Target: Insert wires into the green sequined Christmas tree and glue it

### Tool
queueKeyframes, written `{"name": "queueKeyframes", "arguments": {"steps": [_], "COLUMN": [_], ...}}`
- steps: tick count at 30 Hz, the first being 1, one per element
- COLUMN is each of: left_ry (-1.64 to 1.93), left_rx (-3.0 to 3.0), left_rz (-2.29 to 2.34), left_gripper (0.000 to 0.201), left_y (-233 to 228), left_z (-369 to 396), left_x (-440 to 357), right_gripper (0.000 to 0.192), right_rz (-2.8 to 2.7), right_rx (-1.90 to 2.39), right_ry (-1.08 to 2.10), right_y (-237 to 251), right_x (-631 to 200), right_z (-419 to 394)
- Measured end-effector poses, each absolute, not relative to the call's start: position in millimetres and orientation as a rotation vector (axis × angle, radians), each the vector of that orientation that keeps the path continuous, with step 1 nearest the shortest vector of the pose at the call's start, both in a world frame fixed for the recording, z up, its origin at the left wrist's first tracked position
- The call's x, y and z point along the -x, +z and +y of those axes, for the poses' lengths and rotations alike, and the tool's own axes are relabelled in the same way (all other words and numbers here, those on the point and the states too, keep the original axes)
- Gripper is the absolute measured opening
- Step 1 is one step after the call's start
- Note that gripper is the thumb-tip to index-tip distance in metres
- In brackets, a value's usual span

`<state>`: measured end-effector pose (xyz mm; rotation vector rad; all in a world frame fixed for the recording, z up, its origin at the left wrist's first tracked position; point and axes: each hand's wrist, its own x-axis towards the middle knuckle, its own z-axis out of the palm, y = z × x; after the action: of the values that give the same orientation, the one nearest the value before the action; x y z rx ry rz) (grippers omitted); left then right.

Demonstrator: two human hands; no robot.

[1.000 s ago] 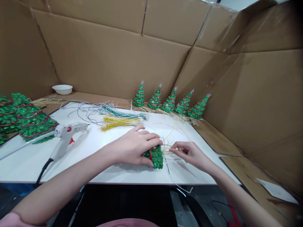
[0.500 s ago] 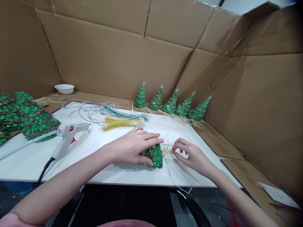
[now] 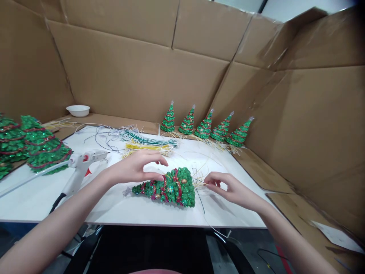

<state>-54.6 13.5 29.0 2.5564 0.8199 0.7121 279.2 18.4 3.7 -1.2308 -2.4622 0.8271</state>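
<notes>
A small green Christmas tree (image 3: 168, 188) with red garland and ornaments lies on its side on the white table, its star tip pointing left. Over its upper edge hovers my left hand (image 3: 142, 167), thumb and fingers apart; whether the thumb touches the tree I cannot tell. Thin wires (image 3: 199, 182), pale yellow and dark, stick out of the tree's base. My right hand (image 3: 224, 186) pinches some of these wires between thumb and fingertips, just right of the base. One long wire (image 3: 209, 222) trails down over the table's front edge.
Bundles of green wires (image 3: 148, 139) and yellow wires (image 3: 151, 147) lie behind my left hand. A white glue gun (image 3: 81, 167) stands at left, beside larger-looking trees (image 3: 47, 148). Several finished-looking trees (image 3: 203, 125) line the back right. A white bowl (image 3: 78, 110) sits near the cardboard wall (image 3: 119, 68).
My left hand has lifted off the tree and moved left, uncovering the tree's body and tip. My right hand stays at the wires by the base, its fingers closer together.
</notes>
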Motion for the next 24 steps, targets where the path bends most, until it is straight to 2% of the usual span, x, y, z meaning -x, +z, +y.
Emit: {"name": "queueKeyframes", "arguments": {"steps": [2, 7, 14, 24], "left_ry": [0.757, 0.781, 0.823, 0.772], "left_rx": [-2.485, -2.424, -2.397, -2.470], "left_rz": [0.837, 0.874, 0.932, 1.006], "left_gripper": [0.021, 0.016, 0.012, 0.017], "left_y": [27, 21, 15, 12], "left_z": [14, 15, 14, 12], "left_x": [57, 58, 55, 49], "right_gripper": [0.026, 0.029, 0.034, 0.039], "right_rz": [-2.444, -2.425, -2.308, -2.291], "right_rx": [1.240, 1.212, 1.112, 1.032], "right_ry": [0.877, 1.063, 1.515, 1.577], "right_y": [6, 7, 1, 3], "right_x": [-278, -275, -259, -222], "right_z": [20, 25, 30, 31]}}
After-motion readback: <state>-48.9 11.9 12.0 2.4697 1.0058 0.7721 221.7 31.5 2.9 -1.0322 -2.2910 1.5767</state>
